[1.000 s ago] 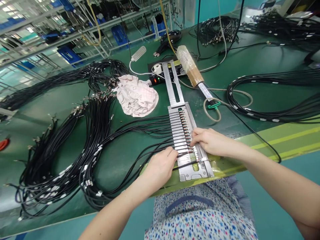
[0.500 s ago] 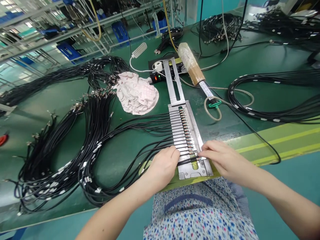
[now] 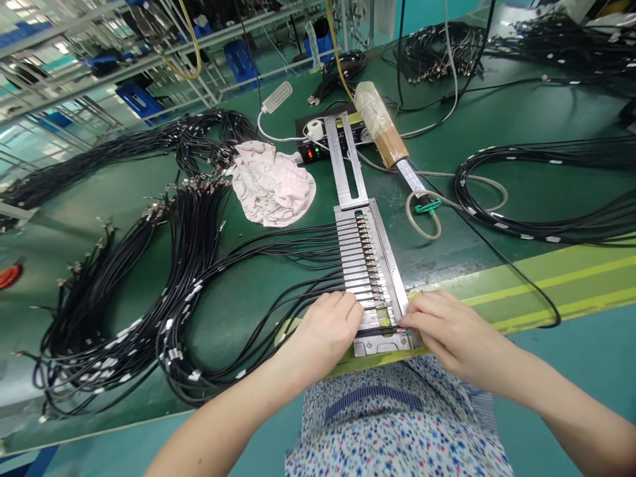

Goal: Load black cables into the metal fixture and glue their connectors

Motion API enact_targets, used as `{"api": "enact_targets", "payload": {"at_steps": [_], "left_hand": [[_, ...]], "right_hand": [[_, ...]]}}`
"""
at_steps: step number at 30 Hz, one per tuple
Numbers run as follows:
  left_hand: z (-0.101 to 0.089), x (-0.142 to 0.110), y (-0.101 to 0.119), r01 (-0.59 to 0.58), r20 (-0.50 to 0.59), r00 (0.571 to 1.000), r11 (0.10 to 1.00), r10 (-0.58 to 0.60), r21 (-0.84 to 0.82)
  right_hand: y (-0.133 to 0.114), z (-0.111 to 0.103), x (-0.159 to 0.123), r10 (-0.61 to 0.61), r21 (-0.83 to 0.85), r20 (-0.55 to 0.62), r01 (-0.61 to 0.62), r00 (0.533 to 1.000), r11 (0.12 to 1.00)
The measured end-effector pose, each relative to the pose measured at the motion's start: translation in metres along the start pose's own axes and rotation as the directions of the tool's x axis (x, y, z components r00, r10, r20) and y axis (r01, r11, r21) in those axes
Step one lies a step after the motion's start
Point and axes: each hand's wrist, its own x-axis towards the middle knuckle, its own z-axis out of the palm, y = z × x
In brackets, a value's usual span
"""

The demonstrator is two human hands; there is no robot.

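A slotted metal fixture [image 3: 352, 258] lies near the table's front edge, with several thin black cables [image 3: 308, 246] seated side by side and their metal ends in a row. My left hand [image 3: 332, 324] is closed at the fixture's left edge, gripping a black cable [image 3: 378, 330] that crosses the near slots. The fingers of my right hand [image 3: 437, 324] pinch the metal tip of that cable at the fixture's right rail. A long slotted metal bar [image 3: 339, 165] extends from the fixture's far end.
Bundles of black cables [image 3: 191, 232] cover the left side, and another coil [image 3: 467, 192] lies to the right. Behind the fixture are a crumpled pink cloth [image 3: 273, 185], a black power box [image 3: 311, 154], a wrapped tool handle [image 3: 380, 126] and a small lamp [image 3: 277, 98].
Both hands have shifted slightly toward the near end of the fixture. The held cable has moved down with them and now lies straighter across the near slots.
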Motion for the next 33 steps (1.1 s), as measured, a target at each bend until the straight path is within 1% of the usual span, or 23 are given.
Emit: {"api": "enact_targets", "payload": {"at_steps": [6,11,14,19,26,33], "left_hand": [[0.002,0.002,0.0,0.017,-0.012,1.0,1.0,-0.017,0.015],[0.0,0.003,0.002,0.057,-0.034,0.998,0.997,-0.056,0.042],[-0.004,0.003,0.003,0.034,-0.026,0.999,0.998,-0.033,0.059],[-0.008,0.003,0.001,-0.014,0.005,1.0,0.999,0.014,0.038],[-0.008,0.004,0.001,-0.024,0.025,0.999,0.998,0.022,0.061],[-0.002,0.004,0.002,0.005,-0.035,0.999,0.999,-0.003,0.041]], "right_hand": [[0.0,-0.002,0.001,-0.021,0.01,-0.01,0.021,1.0,1.0],[0.001,-0.003,0.003,-0.004,0.008,0.007,0.004,1.0,1.0],[0.001,-0.003,0.004,-0.008,0.014,0.006,0.008,1.0,1.0],[0.001,-0.003,0.005,-0.018,0.013,0.014,0.018,1.0,1.0],[-0.002,-0.004,0.002,-0.029,-0.002,0.04,0.029,0.999,1.0],[-0.001,-0.003,0.004,-0.032,-0.004,0.05,0.033,0.998,0.999]]}}
